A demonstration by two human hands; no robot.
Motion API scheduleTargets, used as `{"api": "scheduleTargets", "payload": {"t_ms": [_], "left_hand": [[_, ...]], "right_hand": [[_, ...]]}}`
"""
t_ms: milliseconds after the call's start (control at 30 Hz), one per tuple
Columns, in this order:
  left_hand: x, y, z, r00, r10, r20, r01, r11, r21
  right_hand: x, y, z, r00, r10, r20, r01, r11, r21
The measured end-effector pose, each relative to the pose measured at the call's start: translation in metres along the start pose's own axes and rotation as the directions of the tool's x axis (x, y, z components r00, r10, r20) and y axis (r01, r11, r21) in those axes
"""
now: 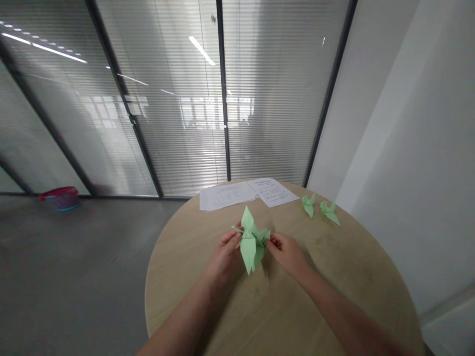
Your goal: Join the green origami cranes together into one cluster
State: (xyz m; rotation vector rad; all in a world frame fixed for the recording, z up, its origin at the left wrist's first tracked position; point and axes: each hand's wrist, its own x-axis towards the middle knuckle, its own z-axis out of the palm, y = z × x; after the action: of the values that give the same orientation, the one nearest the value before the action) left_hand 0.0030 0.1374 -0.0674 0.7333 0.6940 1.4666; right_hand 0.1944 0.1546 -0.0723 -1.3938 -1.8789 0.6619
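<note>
Both hands are pinching the same green paper crane (pixel 251 241), one on each side: left hand (pixel 223 257) has its fingertips closed on the left wing tip, right hand (pixel 286 252) is closed on the right wing tip, so the crane sits held up between them just above the middle of the table, one pointed flap sticking up and another hanging down. Going by size for the rest: far side of the room is a big glass wall (pixel 178 99) with dark frames and thin blinds, ceiling lights reflecting in it. Grey floor (pixel 74 267) takes up the left, plain white wall on the right. Round wooden table (pixel 334 287) fills the near middle, both forearms reaching in over its near edge. Couple of printed paper sheets (pixel 245 193) lie at the far edge of the table, overlapping a bit. Red and blue basket (pixel 61 198) sits on the floor far left by the glass. Smallest stuff: two finished green cranes (pixel 321 207) side by side on the table, far right, well apart from the hands.
</note>
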Motion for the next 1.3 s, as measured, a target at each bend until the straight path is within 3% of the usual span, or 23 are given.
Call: {"api": "scheduleTargets", "payload": {"t_ms": [167, 367, 500, 633, 800, 900, 1000, 1100, 1133, 1233, 1300], "left_hand": [[-0.001, -0.007, -0.001, 1.000, 0.007, 0.002, -0.007, 0.999, 0.049], [-0.003, -0.001, 0.009, 0.980, 0.099, -0.171, -0.086, 0.993, 0.084], [-0.006, 0.002, 0.016, 0.984, -0.081, -0.156, 0.089, 0.995, 0.045], [-0.007, 0.003, 0.016, 0.966, -0.241, -0.094, 0.247, 0.968, 0.050], [-0.003, 0.006, 0.013, 0.940, -0.313, -0.136, 0.314, 0.949, -0.014], [-0.001, 0.008, 0.013, 0.926, -0.337, -0.169, 0.335, 0.941, -0.042], [-0.002, 0.011, 0.015, 0.930, -0.321, -0.180, 0.319, 0.947, -0.041], [-0.004, 0.013, 0.017, 0.943, -0.281, -0.177, 0.279, 0.960, -0.034], [-0.004, 0.014, 0.017, 0.943, -0.279, -0.180, 0.277, 0.960, -0.032], [-0.003, 0.014, 0.018, 0.928, -0.320, -0.190, 0.316, 0.947, -0.052], [-0.001, 0.013, 0.018, 0.916, -0.361, -0.177, 0.349, 0.932, -0.092]], "right_hand": [[-0.006, -0.010, 0.005, 0.996, -0.048, 0.071, 0.039, 0.991, 0.129], [-0.005, -0.008, 0.012, 0.994, -0.027, 0.105, 0.001, 0.971, 0.239], [-0.002, -0.007, 0.015, 0.992, -0.004, 0.123, -0.028, 0.964, 0.264], [0.000, -0.009, 0.017, 0.987, -0.004, 0.163, -0.065, 0.908, 0.413], [0.001, -0.011, 0.010, 0.989, -0.014, 0.150, -0.052, 0.901, 0.430], [0.014, -0.001, -0.010, 0.998, 0.008, 0.068, -0.035, 0.917, 0.396], [0.045, 0.027, -0.050, 0.995, 0.058, -0.079, -0.035, 0.964, 0.264], [0.081, 0.072, -0.104, 0.923, 0.103, -0.370, -0.144, 0.986, -0.086], [0.091, 0.088, -0.123, 0.895, 0.127, -0.428, -0.194, 0.974, -0.117], [0.109, 0.138, -0.172, 0.827, 0.204, -0.523, -0.318, 0.938, -0.138], [0.114, 0.167, -0.192, 0.814, 0.255, -0.521, -0.372, 0.919, -0.131]]}}
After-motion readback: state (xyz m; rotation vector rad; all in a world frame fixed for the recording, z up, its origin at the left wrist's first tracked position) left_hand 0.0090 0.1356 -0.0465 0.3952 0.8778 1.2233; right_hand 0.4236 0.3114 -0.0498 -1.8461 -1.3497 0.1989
